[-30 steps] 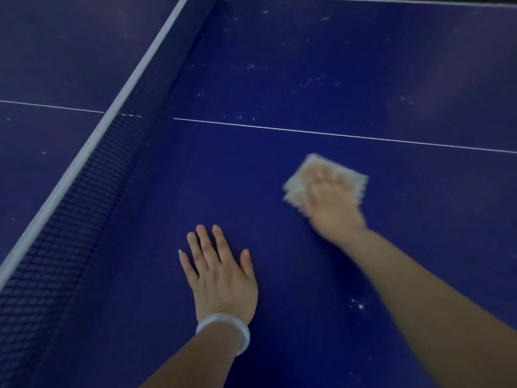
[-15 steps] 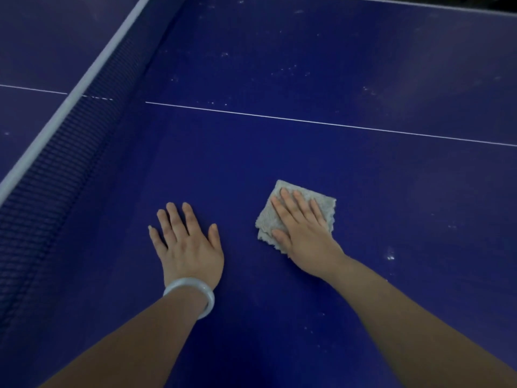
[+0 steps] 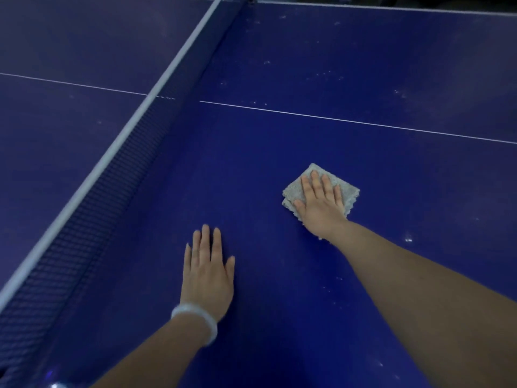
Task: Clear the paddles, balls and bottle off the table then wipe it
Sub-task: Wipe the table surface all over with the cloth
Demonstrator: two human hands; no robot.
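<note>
A folded grey cloth (image 3: 348, 193) lies flat on the dark blue table-tennis table (image 3: 279, 152). My right hand (image 3: 321, 204) presses down on the cloth with straight, spread fingers. My left hand (image 3: 208, 268) rests flat on the bare table surface, nearer to me and to the left, fingers straight; a pale bangle (image 3: 197, 322) sits on that wrist. No paddles, balls or bottle are in view.
The net (image 3: 92, 208) with its white top band runs diagonally along the left, from the near left corner to the top middle. A thin white centre line (image 3: 349, 121) crosses the table beyond the cloth. Small white specks dot the surface at the right and far side.
My right hand slid the cloth toward me and then away again to the right. My left hand stayed flat on the table.
</note>
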